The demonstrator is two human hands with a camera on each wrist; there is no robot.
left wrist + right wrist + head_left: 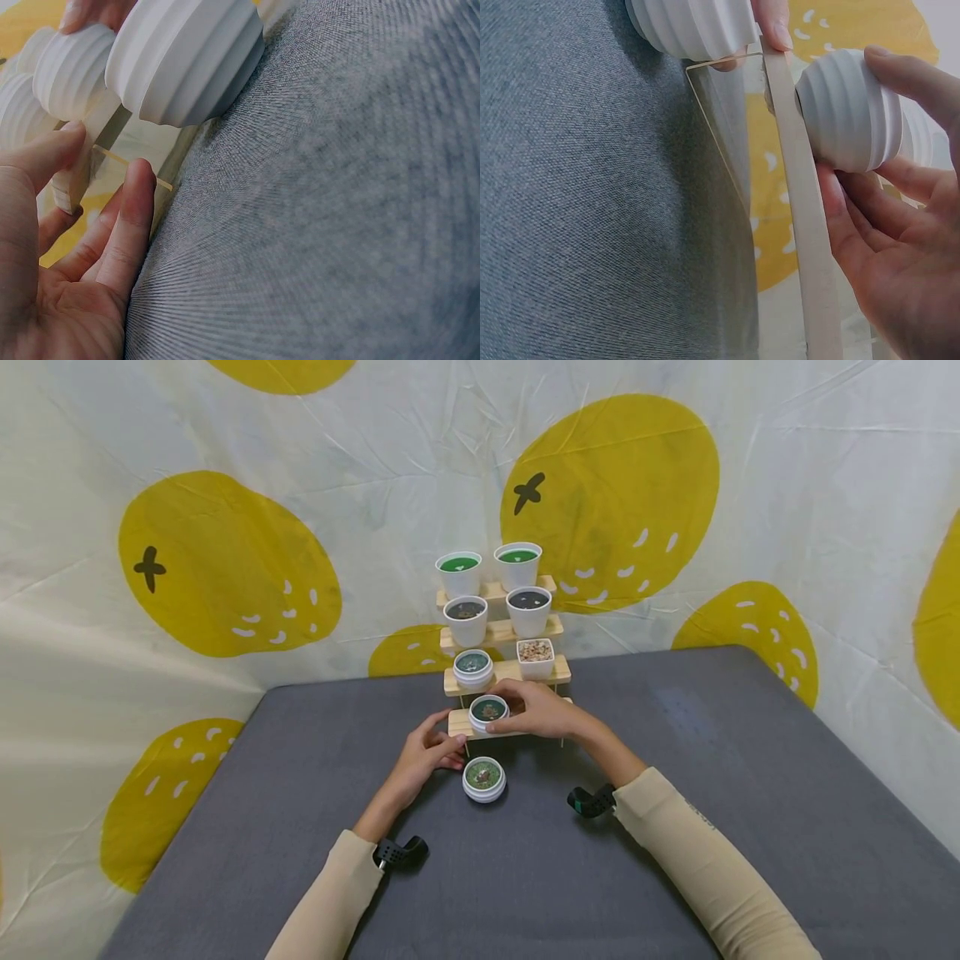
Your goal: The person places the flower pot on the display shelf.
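Observation:
My right hand (pixel 536 710) holds a small white ribbed pot (pixel 844 111) with a dark green top, thumb on one side and fingers on the other. The pot sits at the left part of the lowest wooden step (pixel 459 724) of a tiered stand. At that step's left end, my left hand (pixel 422 758) pinches the board, thumb on its upper face and index finger under it; the other fingers extend below. In front of the stand, a second ribbed pot (pixel 483 779) with a lighter green top rests on the grey cloth, close to the left fingertips.
Higher steps carry a ribbed pot (pixel 472 668), a square white pot (pixel 536 658) with speckled filling, two dark-filled cups (pixel 467 625) and two green-filled cups (pixel 459 578). Thin clear supports (pixel 718 139) hold the boards. Grey cloth (pixel 315 777) covers the table; a patterned curtain (pixel 420 485) hangs behind.

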